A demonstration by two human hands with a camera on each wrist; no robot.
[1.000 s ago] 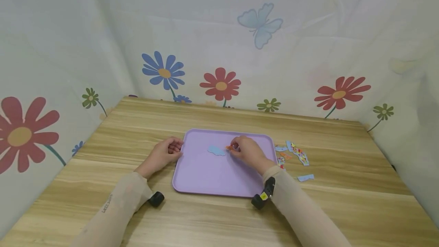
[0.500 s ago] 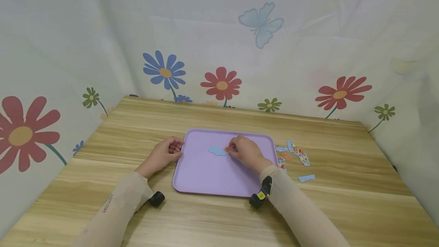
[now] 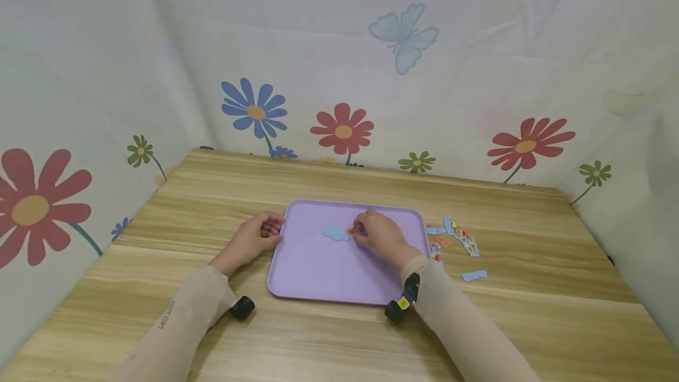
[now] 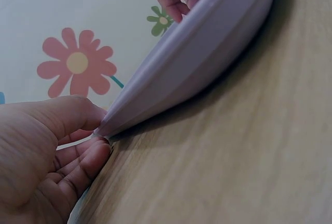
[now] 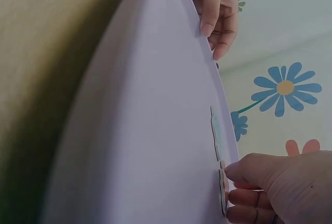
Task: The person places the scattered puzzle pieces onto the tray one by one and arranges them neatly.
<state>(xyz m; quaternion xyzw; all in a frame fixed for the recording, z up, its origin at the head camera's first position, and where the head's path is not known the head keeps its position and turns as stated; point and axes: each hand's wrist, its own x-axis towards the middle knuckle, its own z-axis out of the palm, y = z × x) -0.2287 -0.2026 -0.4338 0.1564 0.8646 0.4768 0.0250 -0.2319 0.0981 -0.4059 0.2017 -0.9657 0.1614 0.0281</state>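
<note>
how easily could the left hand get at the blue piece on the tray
Probably yes: the left hand is at the left edge of the tray, with nothing visible between it and the blue piece.

Soft light looks dimmer in wrist views, shadow edging the tray (image 4: 207,53).

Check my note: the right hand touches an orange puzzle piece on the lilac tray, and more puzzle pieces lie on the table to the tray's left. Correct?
No: the loose puzzle pieces lie right of the lilac tray, as the head view shows. The right hand does touch the orange puzzle piece.
</note>
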